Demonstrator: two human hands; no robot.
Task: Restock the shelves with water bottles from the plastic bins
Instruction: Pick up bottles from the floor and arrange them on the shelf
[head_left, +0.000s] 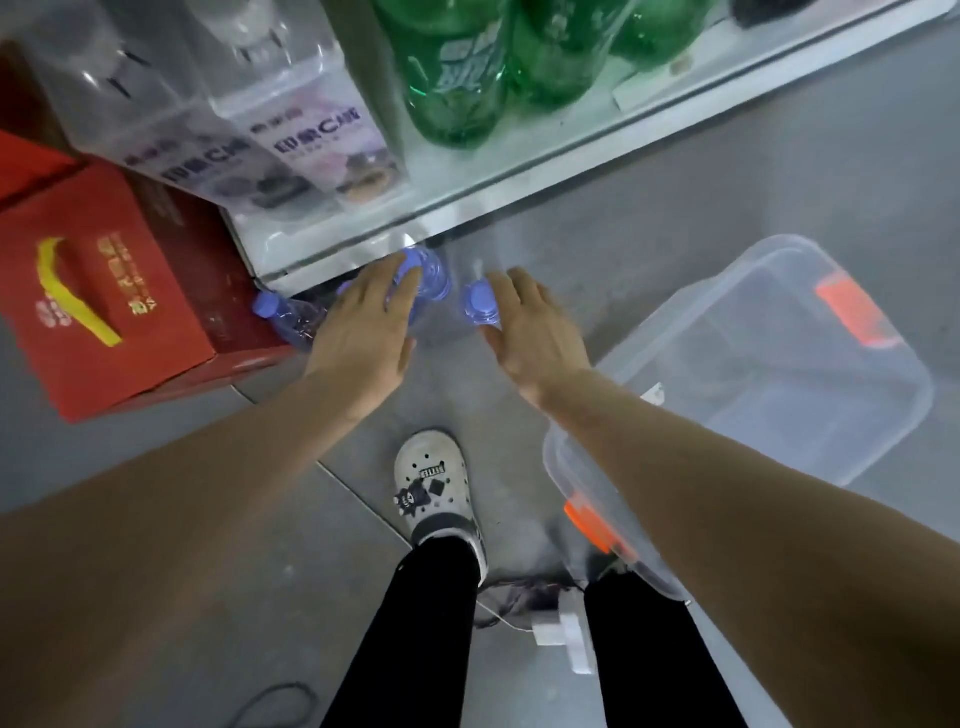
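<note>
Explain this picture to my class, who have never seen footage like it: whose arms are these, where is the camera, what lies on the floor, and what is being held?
There is no machine here. A person wears a camera on the head, so you look down their own arms to the floor. The left hand rests on a clear water bottle with a blue cap; the right hand grips another blue-capped bottle. A third bottle lies on the floor beside a red carton. To the right sits a clear plastic bin with orange latches, which looks empty. Above is a low white shelf holding green bottles. The person's white clog shows below.
</note>
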